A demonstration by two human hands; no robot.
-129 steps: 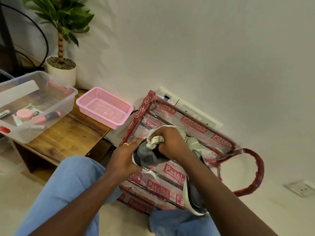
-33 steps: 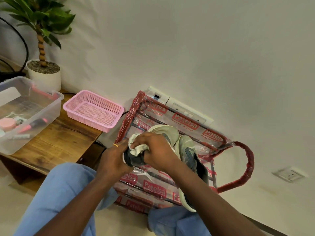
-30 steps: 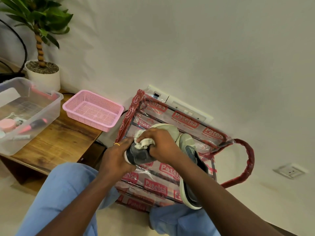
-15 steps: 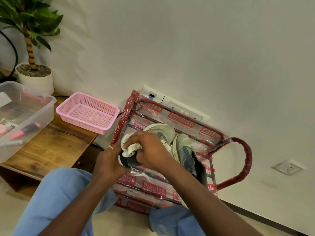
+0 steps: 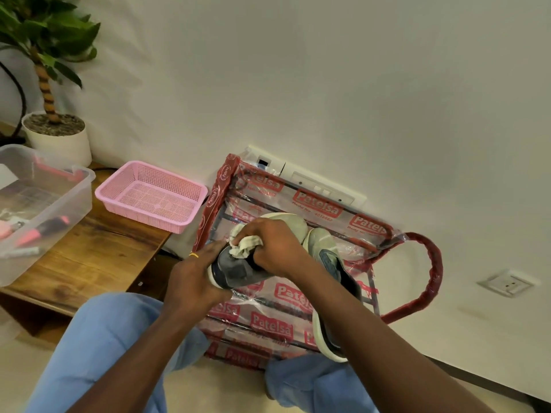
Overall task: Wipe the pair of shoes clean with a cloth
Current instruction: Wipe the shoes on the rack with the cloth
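A grey and dark sneaker (image 5: 235,271) with a white sole is held up in front of me. My left hand (image 5: 193,281), with a yellow ring, grips its heel end. My right hand (image 5: 274,245) presses a bunched cream cloth (image 5: 246,244) on the sneaker's upper. The second sneaker (image 5: 331,281), pale green with a dark opening, lies to the right on a plastic-wrapped rack (image 5: 286,299); my right forearm hides part of it.
A pink mesh basket (image 5: 150,195) and a clear plastic box (image 5: 41,210) of small tools sit on a low wooden table (image 5: 98,260) at left. A potted plant (image 5: 56,135) stands behind. Wall sockets (image 5: 505,284) are low on the wall. My blue-trousered knees are below.
My right hand with the cloth has rubbed back and forth over the held sneaker's upper. My head has shifted a little, so the scene slid sideways.
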